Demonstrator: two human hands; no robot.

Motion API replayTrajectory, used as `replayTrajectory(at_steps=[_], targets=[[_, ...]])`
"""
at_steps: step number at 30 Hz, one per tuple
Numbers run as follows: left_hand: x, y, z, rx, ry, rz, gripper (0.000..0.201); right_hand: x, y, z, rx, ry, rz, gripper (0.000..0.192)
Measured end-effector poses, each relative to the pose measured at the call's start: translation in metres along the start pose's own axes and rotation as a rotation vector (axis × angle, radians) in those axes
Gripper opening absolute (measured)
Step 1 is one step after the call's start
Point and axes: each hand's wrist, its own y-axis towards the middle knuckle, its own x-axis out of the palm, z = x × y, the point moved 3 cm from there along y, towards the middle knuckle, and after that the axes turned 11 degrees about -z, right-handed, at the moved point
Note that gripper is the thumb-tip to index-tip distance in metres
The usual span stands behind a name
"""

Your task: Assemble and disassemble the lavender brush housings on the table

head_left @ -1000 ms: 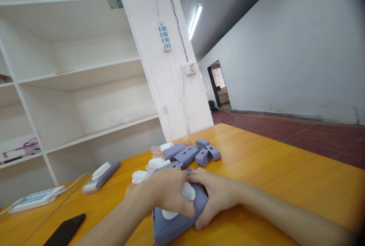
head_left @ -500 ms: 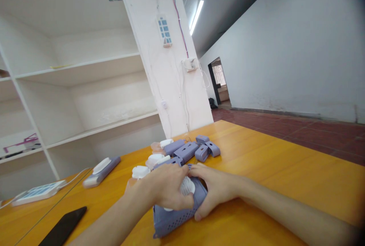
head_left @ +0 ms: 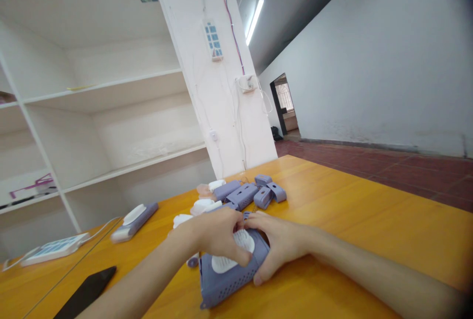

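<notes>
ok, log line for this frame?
left hand: pressing white insert | right hand: gripping purple case | surface: orange table | spare parts pile behind

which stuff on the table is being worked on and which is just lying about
In hand: purple perforated case with a white oval pad, gripped by the left hand and right hand.

Lying about: pile of purple and white parts, assembled unit, black phone, power strip.

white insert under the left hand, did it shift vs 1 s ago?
Yes. The white insert lies flatter and lower in the purple housing under the left hand, more of it exposed. The parts pile behind barely changed.
</notes>
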Motion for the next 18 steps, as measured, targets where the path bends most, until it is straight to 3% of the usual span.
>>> replayTrajectory(at_steps=[7,13,18], targets=[[-0.005,0.005,0.014,-0.007,0.079,-0.045,0.056,0.000,-0.001,0.000,-0.063,0.013,0.009,0.098],[-0.008,0.007,0.016,-0.046,0.087,-0.036,0.061,0.000,-0.002,0.001,-0.038,0.041,0.009,0.099],[-0.002,0.002,0.020,-0.010,0.076,-0.034,0.059,0.001,-0.001,0.002,-0.105,0.059,-0.006,0.101]])
